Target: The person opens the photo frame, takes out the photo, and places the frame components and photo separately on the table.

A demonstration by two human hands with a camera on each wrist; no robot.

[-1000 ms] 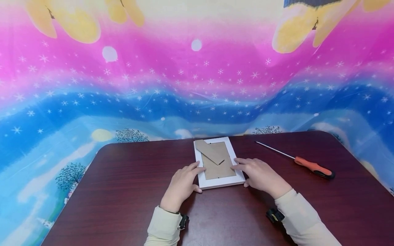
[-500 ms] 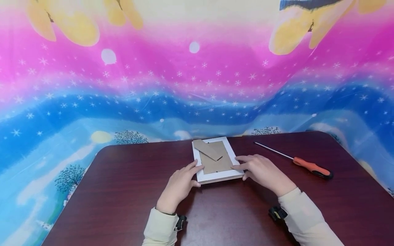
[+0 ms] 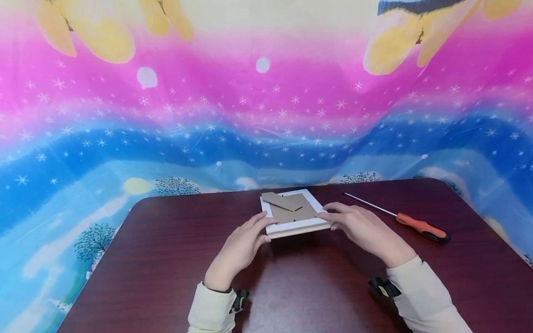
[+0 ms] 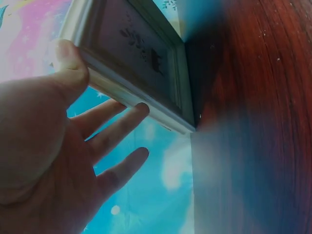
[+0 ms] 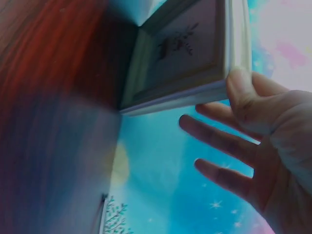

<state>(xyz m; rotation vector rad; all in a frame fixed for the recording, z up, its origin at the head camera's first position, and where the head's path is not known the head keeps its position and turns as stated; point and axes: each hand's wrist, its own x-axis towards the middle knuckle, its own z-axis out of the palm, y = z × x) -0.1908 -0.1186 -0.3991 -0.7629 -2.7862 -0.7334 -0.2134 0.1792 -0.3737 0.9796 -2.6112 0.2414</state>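
Note:
A white picture frame (image 3: 300, 226) with a brown backing board (image 3: 306, 206) faces back-up, its near edge tilted up off the table. A brown stand flap (image 3: 279, 201) lies slantwise across the backing. My left hand (image 3: 241, 243) grips the near left corner, thumb at the near edge and fingers along the side. Opposite it, my right hand (image 3: 366, 229) holds the near right corner between thumb and fingers. From below, both wrist views show the front of the frame (image 4: 146, 53), with a dark plant-like picture behind the pane; its far edge meets the tabletop.
A screwdriver (image 3: 422, 226) with an orange and black handle lies to the right of the frame, shaft pointing back left. The dark red wooden table (image 3: 166, 259) ends at a patterned cloth backdrop (image 3: 233, 120) behind it.
Both hands have raised the near edge of the picture frame, which lay flat a second ago. Its far edge stays about where it was. The screwdriver has not moved.

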